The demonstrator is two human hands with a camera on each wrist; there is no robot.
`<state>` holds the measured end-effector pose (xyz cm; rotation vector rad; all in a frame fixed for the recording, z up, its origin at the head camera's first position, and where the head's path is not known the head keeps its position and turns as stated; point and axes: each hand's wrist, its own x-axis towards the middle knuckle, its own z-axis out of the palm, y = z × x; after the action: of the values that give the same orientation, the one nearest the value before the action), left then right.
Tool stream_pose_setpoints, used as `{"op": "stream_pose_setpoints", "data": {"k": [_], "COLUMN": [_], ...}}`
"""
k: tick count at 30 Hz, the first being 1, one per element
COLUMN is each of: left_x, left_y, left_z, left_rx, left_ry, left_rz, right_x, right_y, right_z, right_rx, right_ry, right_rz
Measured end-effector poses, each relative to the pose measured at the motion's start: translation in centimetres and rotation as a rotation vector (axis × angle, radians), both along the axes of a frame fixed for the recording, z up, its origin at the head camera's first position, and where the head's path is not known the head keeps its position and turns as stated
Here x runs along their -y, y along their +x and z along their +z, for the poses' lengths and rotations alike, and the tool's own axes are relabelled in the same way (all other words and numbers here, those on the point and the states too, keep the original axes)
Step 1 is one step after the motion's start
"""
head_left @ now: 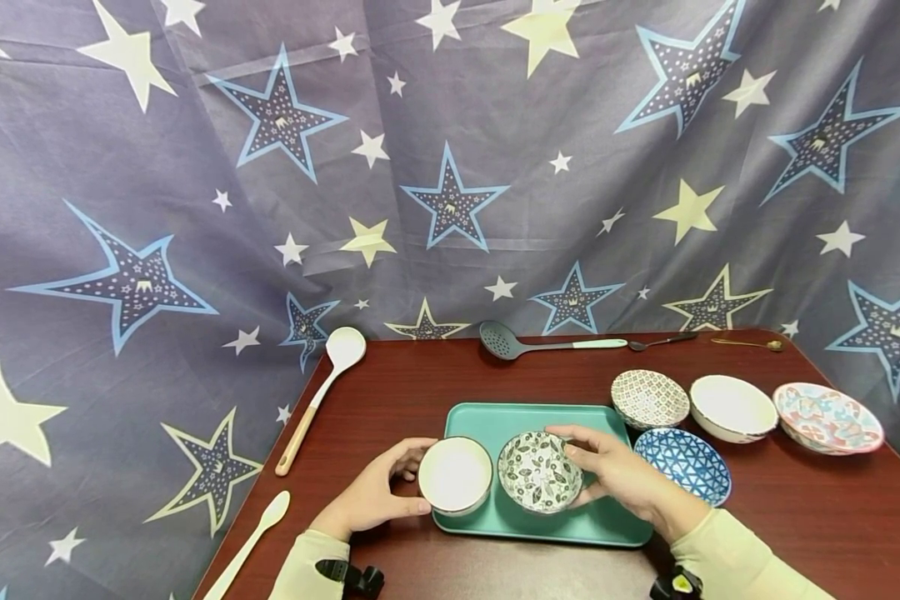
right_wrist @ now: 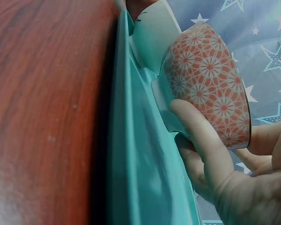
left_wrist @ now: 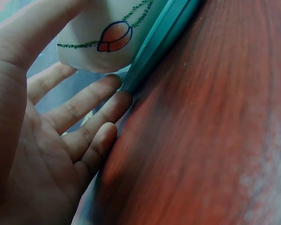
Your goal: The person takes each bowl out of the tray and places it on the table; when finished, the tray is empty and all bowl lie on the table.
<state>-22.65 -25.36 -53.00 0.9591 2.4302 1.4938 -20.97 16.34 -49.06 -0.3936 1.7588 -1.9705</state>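
My left hand (head_left: 378, 492) holds a white bowl (head_left: 456, 475) between thumb and fingers, at the left part of a green tray (head_left: 600, 533). In the left wrist view the bowl's side (left_wrist: 91, 54) carries an orange bud and a dotted green line; the lower fingers are loosely spread. To its right, a leaf-patterned bowl (head_left: 540, 472) is gripped at its right side by my right hand (head_left: 630, 479). Orange flowers cover this bowl's outside (right_wrist: 208, 89) in the right wrist view. I cannot tell whether its base touches the tray.
A blue patterned bowl (head_left: 682, 467), a small-patterned bowl (head_left: 649, 400), a white bowl (head_left: 733, 407) and a pink-blue bowl (head_left: 828, 418) stand right. A ladle (head_left: 322, 387) and a pale spoon (head_left: 251, 546) lie left; a slotted skimmer (head_left: 502, 342) and two small spoons lie along the back.
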Motion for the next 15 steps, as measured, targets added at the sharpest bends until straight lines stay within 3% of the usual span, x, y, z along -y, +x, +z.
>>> {"op": "stream_pose_setpoints", "data": {"k": [15], "left_x": [0.1], "left_y": [0.0], "left_z": [0.0], "left_rx": [0.029], "left_ry": [-0.015], "left_rz": [0.014], "right_x": [-1.5], "right_y": [0.2], "right_z": [2.0], "right_rx": [-0.066], "right_ry": [-0.003], "right_rz": [-0.004]}}
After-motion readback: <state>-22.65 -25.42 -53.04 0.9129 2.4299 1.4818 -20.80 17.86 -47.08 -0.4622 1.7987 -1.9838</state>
